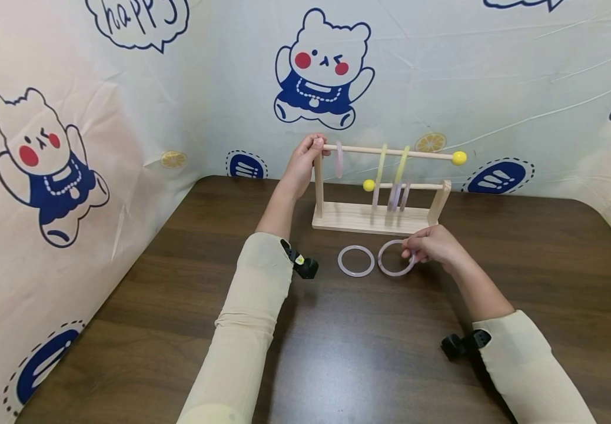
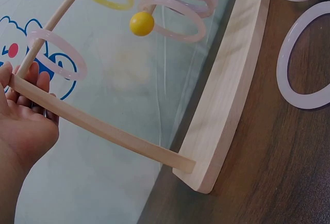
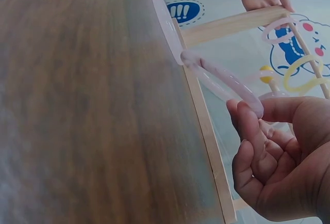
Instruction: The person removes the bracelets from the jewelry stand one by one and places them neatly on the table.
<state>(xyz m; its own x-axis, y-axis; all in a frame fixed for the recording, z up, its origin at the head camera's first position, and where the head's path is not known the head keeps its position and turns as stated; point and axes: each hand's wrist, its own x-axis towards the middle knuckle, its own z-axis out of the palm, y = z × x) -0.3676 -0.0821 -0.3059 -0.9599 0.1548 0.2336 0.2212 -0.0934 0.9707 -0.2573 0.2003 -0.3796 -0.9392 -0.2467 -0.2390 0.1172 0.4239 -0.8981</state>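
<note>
A wooden bangle stand (image 1: 353, 217) has a long upper rod (image 1: 406, 152) and a shorter lower rod (image 1: 417, 186), both tipped with yellow balls. At the top of its left post, my left hand (image 1: 301, 168) grips the wood, thumb on the near side. My right hand (image 1: 435, 246) pinches a pale purple bangle (image 1: 380, 259) in front of the stand. Left of it, a second pale bangle (image 1: 341, 266) lies on the table. A pinkish bangle (image 1: 339, 160) hangs on the upper rod near my left hand; yellow bangles (image 1: 402, 165) hang farther right. Several purple bangles (image 2: 180, 20) hang on the lower rod.
The dark wooden table (image 1: 337, 353) reaches back to a printed cloth backdrop (image 1: 231, 88) with cartoon bears. Each wrist carries a black camera (image 1: 305, 268) near the cream sleeve (image 1: 252, 318).
</note>
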